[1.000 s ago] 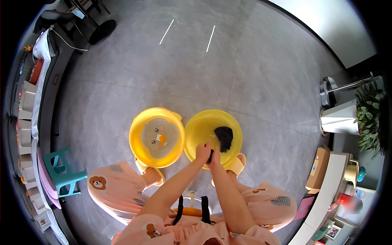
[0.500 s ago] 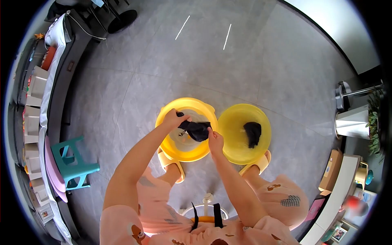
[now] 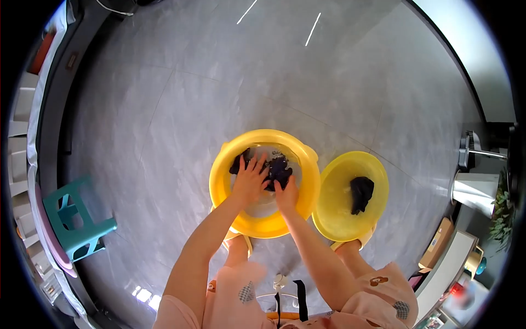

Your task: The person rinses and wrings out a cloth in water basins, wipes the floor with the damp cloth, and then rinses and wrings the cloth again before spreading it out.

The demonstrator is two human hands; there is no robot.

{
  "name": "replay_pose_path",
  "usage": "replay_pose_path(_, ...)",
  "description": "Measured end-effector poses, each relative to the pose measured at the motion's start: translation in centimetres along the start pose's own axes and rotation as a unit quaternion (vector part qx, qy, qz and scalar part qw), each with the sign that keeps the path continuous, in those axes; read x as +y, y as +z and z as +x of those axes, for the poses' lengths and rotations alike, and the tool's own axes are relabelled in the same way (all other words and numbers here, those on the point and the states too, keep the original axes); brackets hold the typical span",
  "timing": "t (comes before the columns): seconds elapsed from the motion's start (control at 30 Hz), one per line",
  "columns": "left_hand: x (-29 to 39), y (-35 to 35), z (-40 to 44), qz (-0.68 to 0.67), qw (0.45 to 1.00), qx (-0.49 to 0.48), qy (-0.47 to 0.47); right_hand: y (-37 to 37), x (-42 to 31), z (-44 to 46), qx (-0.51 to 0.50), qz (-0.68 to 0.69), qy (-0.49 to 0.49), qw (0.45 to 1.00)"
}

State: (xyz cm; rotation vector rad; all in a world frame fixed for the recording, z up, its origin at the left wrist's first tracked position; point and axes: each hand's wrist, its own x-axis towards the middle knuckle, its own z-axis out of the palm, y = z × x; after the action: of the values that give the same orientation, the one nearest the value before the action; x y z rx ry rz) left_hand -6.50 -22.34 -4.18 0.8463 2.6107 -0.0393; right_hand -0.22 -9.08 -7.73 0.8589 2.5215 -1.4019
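Observation:
A wet black cloth (image 3: 279, 171), sock-like in look, lies bunched in the water of the deep yellow basin (image 3: 307, 192). My left hand (image 3: 251, 178) is over it, fingers spread and pressing down, with dark fabric showing on either side. At the cloth's near right edge, my right hand (image 3: 287, 194) has its fingers bent around the fabric; their tips are partly hidden. In the flatter yellow-green basin (image 3: 350, 233) to the right, another black cloth (image 3: 361, 194) rests crumpled, untouched by either hand.
My slippered feet stand close behind the basins. A teal stool (image 3: 79, 222) is at the left beside a long dark cabinet (image 3: 49, 137). Along the right side are a white planter (image 3: 475, 192), a cardboard box (image 3: 436, 243) and a shelf unit (image 3: 446, 274).
The black cloth was held stretched between both hands above the basin; it is now down in the water with the hands on it. My left hand's fingers have spread. The view has shifted.

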Motion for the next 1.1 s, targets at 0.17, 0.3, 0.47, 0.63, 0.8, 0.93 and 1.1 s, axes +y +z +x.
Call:
replay_pose_path(0.17,1.3,0.5,1.1,-0.265,0.93,0.12,-0.226,3.3,1.0,-0.5,0.13,0.336,0.147,0.921)
replay_pose_path(0.3,4.6,1.5,1.6,-0.569,0.742,0.201,-0.293,0.6,-4.3,0.2,-0.059,0.609,0.338,0.715)
replay_pose_path(0.47,8.0,-4.2,-2.2,-0.559,0.771,0.244,-0.181,-1.0,-2.0,3.9,-0.315,0.591,0.341,0.659)
replay_pose_path(0.63,8.8,-3.7,-2.4,-0.461,0.836,0.265,-0.136,-1.4,-3.2,2.3,-0.267,0.601,0.288,0.696)
replay_pose_path(0.8,3.7,-0.6,-1.0,-0.403,0.829,0.331,-0.2,-0.6,-1.7,-1.1,-0.211,0.412,0.349,0.815)
replay_pose_path(0.93,0.6,-0.6,-0.7,-0.307,0.864,0.297,-0.268,-1.0,-2.6,-2.0,-0.008,0.389,0.208,0.897)
replay_pose_path(1.1,0.6,0.3,1.0,-0.303,0.878,0.218,-0.3,0.4,0.5,0.4,-0.078,0.141,0.206,0.965)
